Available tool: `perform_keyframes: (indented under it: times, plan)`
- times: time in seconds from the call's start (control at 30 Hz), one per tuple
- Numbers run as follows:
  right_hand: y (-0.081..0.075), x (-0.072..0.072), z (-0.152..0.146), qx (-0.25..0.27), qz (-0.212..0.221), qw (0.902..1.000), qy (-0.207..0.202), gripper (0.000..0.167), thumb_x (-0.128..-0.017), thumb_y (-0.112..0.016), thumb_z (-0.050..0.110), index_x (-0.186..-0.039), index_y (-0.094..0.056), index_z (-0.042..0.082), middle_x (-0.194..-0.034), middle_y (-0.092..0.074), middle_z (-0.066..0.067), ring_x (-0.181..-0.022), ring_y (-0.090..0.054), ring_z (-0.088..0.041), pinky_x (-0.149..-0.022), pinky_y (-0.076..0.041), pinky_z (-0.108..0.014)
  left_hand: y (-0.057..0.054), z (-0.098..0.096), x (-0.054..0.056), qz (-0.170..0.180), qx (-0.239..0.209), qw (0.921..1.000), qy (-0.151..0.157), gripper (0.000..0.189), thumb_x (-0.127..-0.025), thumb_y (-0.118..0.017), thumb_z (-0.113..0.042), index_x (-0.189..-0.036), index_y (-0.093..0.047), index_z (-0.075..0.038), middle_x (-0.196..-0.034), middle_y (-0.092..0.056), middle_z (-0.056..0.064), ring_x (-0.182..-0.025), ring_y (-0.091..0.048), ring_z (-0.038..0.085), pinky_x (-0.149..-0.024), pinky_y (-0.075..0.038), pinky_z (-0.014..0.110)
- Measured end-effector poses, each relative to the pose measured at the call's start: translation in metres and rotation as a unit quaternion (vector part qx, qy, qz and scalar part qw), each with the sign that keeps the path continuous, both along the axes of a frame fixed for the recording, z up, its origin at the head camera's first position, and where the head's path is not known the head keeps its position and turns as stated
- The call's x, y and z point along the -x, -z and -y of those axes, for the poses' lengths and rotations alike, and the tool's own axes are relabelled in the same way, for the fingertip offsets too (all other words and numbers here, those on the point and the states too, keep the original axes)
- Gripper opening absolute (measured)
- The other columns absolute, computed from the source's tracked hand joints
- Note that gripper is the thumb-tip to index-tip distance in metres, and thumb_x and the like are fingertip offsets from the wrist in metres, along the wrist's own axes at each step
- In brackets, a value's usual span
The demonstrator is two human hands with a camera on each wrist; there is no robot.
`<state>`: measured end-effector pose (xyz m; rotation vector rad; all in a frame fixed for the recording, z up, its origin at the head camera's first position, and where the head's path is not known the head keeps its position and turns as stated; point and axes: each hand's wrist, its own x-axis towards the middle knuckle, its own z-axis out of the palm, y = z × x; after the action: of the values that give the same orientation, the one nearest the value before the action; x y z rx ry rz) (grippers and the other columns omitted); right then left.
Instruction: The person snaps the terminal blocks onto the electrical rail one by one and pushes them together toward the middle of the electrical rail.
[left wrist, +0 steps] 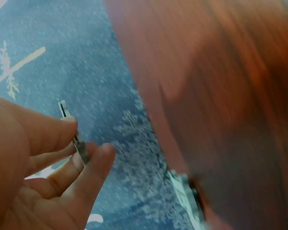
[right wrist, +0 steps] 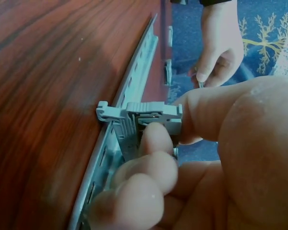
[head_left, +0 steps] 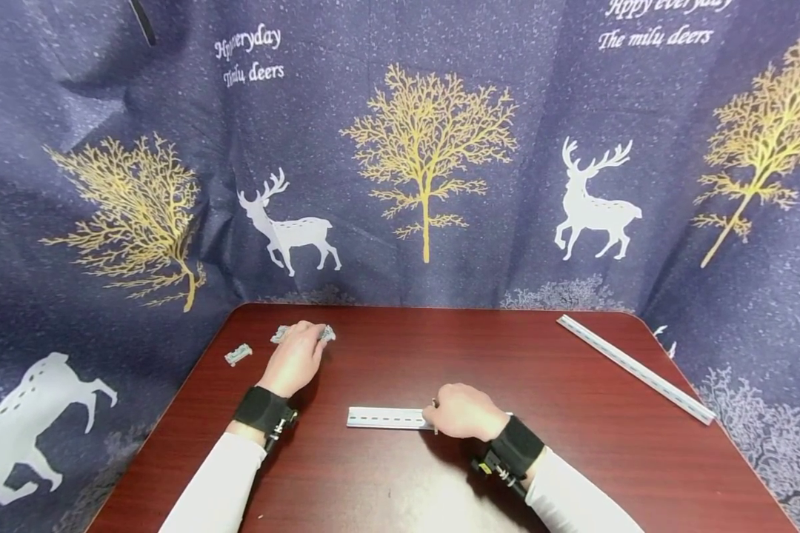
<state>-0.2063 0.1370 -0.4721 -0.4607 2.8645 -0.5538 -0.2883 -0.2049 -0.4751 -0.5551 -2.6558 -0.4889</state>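
My left hand is over the far left of the table, pinching a thin grey terminal block between thumb and fingers, as the left wrist view shows. At the table's middle, my right hand grips grey terminal blocks at a slotted metal DIN rail. In the right wrist view, a hooked end of these blocks reaches over the rail's edge; the fingers hide their lower part, so I cannot tell how many there are. The hand also covers the rail's right part.
Loose terminal blocks lie at the far left, one near the left edge and another beside my left hand. A longer DIN rail lies slanted along the right side of the reddish-brown table. A patterned dark blue cloth hangs behind.
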Motion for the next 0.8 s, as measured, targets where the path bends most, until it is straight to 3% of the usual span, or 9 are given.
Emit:
perform_keyframes:
  times: [0.23,0.37,0.63,0.8]
  plan:
    - [0.001,0.001,-0.002,-0.002,-0.004,1.0,0.004,0.037,-0.095,-0.068,0.035,-0.062,-0.059,0.022,-0.063,-0.055,0.003,-0.061,-0.055,-0.019,-0.063,-0.05,-0.042,-0.003,-0.014,-0.005,0.014,-0.002,0.9997,0.019,0.032,-0.105,-0.072,-0.005,-0.134,-0.071,0.009,-0.124,-0.071,0.026,-0.12,-0.066,0.045,-0.106,-0.053,0.058]
    - [0.0,0.002,-0.003,0.005,-0.002,1.0,0.008,0.046,-0.099,-0.07,0.042,-0.062,-0.054,0.021,-0.064,-0.053,0.003,-0.063,-0.056,-0.019,-0.065,-0.052,-0.043,-0.001,-0.02,-0.007,0.006,0.0,0.9994,0.033,0.031,-0.105,-0.074,-0.006,-0.133,-0.072,0.006,-0.123,-0.072,0.022,-0.119,-0.067,0.042,-0.103,-0.056,0.056]
    - [-0.002,0.005,-0.006,0.045,-0.016,0.9988,0.009,0.062,-0.104,-0.072,0.048,-0.056,-0.045,0.021,-0.053,-0.031,0.012,-0.052,-0.033,-0.012,-0.054,-0.026,-0.033,-0.001,-0.037,-0.015,-0.002,0.005,0.9974,0.071,0.03,-0.103,-0.078,-0.012,-0.131,-0.076,0.0,-0.118,-0.074,0.013,-0.117,-0.069,0.034,-0.101,-0.058,0.051]
    - [-0.004,0.006,-0.007,0.09,-0.036,0.9953,0.009,0.053,-0.104,-0.074,0.046,-0.066,-0.048,0.019,-0.06,-0.037,0.01,-0.055,-0.036,-0.011,-0.057,-0.029,-0.032,-0.001,-0.048,-0.021,-0.006,0.002,0.9948,0.101,0.027,-0.099,-0.083,-0.013,-0.124,-0.079,-0.006,-0.111,-0.075,0.006,-0.11,-0.069,0.027,-0.096,-0.059,0.045]
